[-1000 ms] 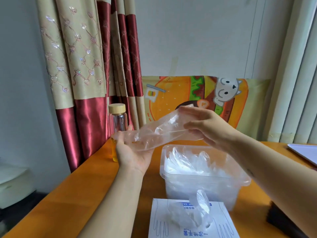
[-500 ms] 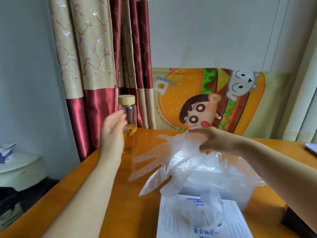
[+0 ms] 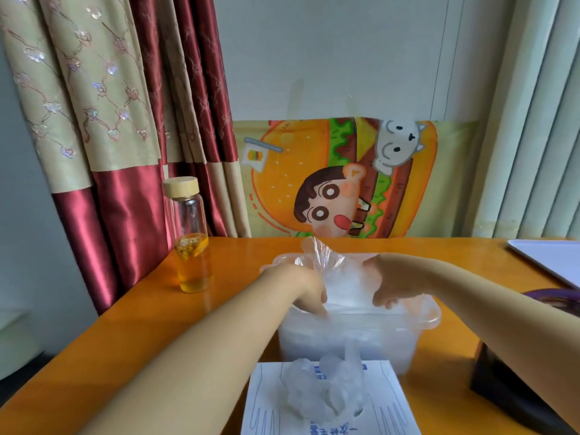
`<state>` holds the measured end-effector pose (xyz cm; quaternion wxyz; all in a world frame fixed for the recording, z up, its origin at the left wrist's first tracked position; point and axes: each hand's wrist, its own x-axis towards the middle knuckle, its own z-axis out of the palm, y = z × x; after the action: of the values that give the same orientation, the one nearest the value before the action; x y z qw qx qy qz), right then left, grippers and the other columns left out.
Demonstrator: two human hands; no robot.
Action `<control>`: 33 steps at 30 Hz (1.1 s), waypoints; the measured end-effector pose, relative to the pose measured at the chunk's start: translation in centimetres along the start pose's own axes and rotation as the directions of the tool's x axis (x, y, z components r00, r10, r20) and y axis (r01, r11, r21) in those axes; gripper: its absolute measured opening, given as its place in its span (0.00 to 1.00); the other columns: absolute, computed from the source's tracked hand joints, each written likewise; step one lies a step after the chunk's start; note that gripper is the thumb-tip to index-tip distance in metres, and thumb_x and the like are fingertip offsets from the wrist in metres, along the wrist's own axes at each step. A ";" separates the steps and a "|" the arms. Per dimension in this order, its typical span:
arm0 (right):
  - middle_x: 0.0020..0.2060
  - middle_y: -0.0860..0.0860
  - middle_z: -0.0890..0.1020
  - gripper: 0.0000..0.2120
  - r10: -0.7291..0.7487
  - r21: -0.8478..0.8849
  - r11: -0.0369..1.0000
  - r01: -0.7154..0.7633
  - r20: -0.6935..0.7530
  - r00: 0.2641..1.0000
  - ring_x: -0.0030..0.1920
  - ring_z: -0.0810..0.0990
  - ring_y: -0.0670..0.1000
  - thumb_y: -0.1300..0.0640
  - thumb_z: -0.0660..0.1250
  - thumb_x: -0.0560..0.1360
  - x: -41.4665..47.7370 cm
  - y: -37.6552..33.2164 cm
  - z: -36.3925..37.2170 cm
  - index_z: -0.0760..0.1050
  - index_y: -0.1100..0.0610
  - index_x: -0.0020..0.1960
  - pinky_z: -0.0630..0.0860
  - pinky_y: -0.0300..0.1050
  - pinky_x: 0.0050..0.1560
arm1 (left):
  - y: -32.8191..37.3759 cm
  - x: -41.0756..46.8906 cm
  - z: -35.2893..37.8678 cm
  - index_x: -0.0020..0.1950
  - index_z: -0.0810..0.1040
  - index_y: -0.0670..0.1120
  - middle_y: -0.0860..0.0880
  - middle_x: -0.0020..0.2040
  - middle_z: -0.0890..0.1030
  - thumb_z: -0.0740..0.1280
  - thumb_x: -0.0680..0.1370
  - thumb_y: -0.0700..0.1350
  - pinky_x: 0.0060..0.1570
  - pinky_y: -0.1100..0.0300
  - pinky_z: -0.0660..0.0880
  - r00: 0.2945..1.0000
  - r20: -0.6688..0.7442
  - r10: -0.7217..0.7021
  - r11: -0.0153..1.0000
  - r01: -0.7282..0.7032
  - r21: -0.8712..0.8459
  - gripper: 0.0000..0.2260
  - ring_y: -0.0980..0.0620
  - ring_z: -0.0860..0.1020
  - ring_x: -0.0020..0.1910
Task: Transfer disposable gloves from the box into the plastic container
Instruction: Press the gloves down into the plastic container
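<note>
Glove (image 3: 317, 255) sits bunched in the plastic container (image 3: 408, 340) behind the box (image 3: 392, 400), left hand (image 3: 298, 287) pressing it down with straight fingers to pack it, right hand (image 3: 395, 281) curled over it, grip unclear

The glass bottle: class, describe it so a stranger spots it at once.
Find the orange table, then its far left edge beside the red curtain. The glass bottle stands upright there, the only thing with a pale wooden lid and amber liquid.

On your orange table (image 3: 150, 328): one wooden-capped glass bottle (image 3: 190, 237), part-filled with amber liquid. Behind it you see: red-and-beige curtain (image 3: 103, 127), cartoon burger poster (image 3: 339, 180), pale blinds (image 3: 543, 120).
</note>
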<state>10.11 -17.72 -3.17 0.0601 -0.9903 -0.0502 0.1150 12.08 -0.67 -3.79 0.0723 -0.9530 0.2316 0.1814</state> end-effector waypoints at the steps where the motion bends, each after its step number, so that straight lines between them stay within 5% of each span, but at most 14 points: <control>1: 0.49 0.53 0.83 0.31 0.009 -0.102 0.995 -0.011 -0.019 1.000 0.45 0.80 0.48 0.57 0.71 0.71 -0.1 0.0 -0.1 0.65 0.61 0.71 0.76 0.38 0.43 | 0.3 0.5 0.0 0.74 0.67 0.52 0.53 0.75 0.64 0.62 0.80 0.57 0.66 0.53 0.67 1.000 0.028 0.010 1.000 -0.010 0.023 0.24 0.47 0.65 0.72; 3: 0.62 0.55 0.76 0.28 -0.003 -0.314 0.948 -0.053 -0.177 0.984 0.60 0.73 0.54 0.52 0.71 0.72 -0.4 0.0 -0.3 0.69 0.58 0.69 0.75 0.44 0.55 | 0.8 1.4 0.1 0.74 0.66 0.51 0.52 0.75 0.65 0.63 0.80 0.55 0.67 0.56 0.64 0.997 0.075 0.028 0.999 -0.031 0.044 0.24 0.48 0.65 0.72; 6: 0.61 0.52 0.74 0.20 -0.129 -0.295 0.955 0.016 -0.367 0.921 0.61 0.72 0.55 0.54 0.70 0.74 0.0 -0.5 0.2 0.74 0.52 0.65 0.75 0.47 0.57 | 1.0 2.6 0.4 0.72 0.69 0.55 0.52 0.73 0.68 0.66 0.79 0.54 0.63 0.58 0.68 0.987 0.158 0.035 0.999 -0.037 0.010 0.22 0.49 0.69 0.68; 9: 0.64 0.49 0.75 0.24 -0.188 -0.188 0.969 0.158 -0.152 0.970 0.63 0.73 0.53 0.53 0.70 0.74 1.5 -1.1 1.6 0.70 0.51 0.69 0.72 0.47 0.60 | 0.9 3.7 0.7 0.72 0.69 0.57 0.53 0.72 0.68 0.64 0.79 0.48 0.64 0.58 0.69 0.980 0.196 0.045 0.999 -0.042 -0.018 0.20 0.49 0.69 0.68; 13: 0.73 0.51 0.64 0.38 -0.076 -0.242 0.962 0.126 0.206 0.976 0.72 0.64 0.54 0.49 0.69 0.74 3.7 0.0 3.5 0.53 0.55 0.77 0.63 0.49 0.71 | 0.8 4.7 1.7 0.77 0.58 0.56 0.49 0.74 0.65 0.62 0.79 0.42 0.65 0.50 0.71 0.975 0.220 0.015 0.994 0.008 -0.106 0.28 0.45 0.70 0.67; 18: 0.77 0.53 0.55 0.30 0.023 -0.221 0.974 0.042 0.285 0.958 0.75 0.57 0.55 0.58 0.57 0.81 4.8 1.0 4.4 0.46 0.54 0.78 0.58 0.50 0.73 | 0.4 5.6 2.7 0.79 0.41 0.49 0.42 0.78 0.54 0.59 0.81 0.42 0.67 0.47 0.67 0.964 0.252 -0.084 0.993 0.101 -0.057 0.33 0.38 0.63 0.72; 22: 0.76 0.55 0.55 0.26 0.089 -0.234 0.972 -0.024 0.269 0.959 0.73 0.61 0.57 0.48 0.45 0.83 5.3 1.0 5.0 0.44 0.53 0.78 0.60 0.49 0.72 | 0.9 4.9 2.4 0.79 0.45 0.44 0.41 0.78 0.53 0.50 0.85 0.46 0.66 0.50 0.62 0.969 0.206 -0.134 0.989 0.145 -0.038 0.25 0.40 0.57 0.75; 25: 0.73 0.57 0.65 0.33 0.073 -0.356 0.935 0.004 0.202 0.977 0.69 0.67 0.58 0.38 0.41 0.80 5.2 0.9 5.1 0.49 0.58 0.78 0.63 0.49 0.70 | 0.9 5.1 2.4 0.78 0.54 0.41 0.43 0.77 0.57 0.52 0.85 0.45 0.70 0.52 0.60 0.968 0.222 -0.114 0.989 0.132 -0.064 0.22 0.43 0.60 0.74; 30: 0.73 0.55 0.63 0.27 0.175 -0.227 0.965 -0.130 0.190 0.966 0.72 0.63 0.56 0.44 0.46 0.83 3.3 -0.4 3.9 0.56 0.58 0.76 0.60 0.45 0.69 | 0.5 3.4 1.1 0.72 0.67 0.40 0.43 0.69 0.71 0.62 0.81 0.50 0.47 0.59 0.74 0.969 0.237 -0.067 0.978 0.110 -0.176 0.23 0.48 0.73 0.56; 33: 0.74 0.54 0.63 0.31 0.138 -0.178 0.980 -0.089 0.289 0.947 0.68 0.70 0.54 0.49 0.62 0.79 2.2 -0.9 2.6 0.53 0.55 0.77 0.69 0.44 0.62 | -0.5 2.5 0.4 0.76 0.63 0.43 0.45 0.72 0.69 0.65 0.79 0.51 0.58 0.55 0.75 0.982 0.168 -0.089 0.893 0.154 -0.424 0.27 0.46 0.76 0.61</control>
<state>11.58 -16.34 -6.11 -0.0361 -0.9642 -0.0108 0.2625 14.30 -1.17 -5.05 -0.1144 -0.9420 0.1193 0.2921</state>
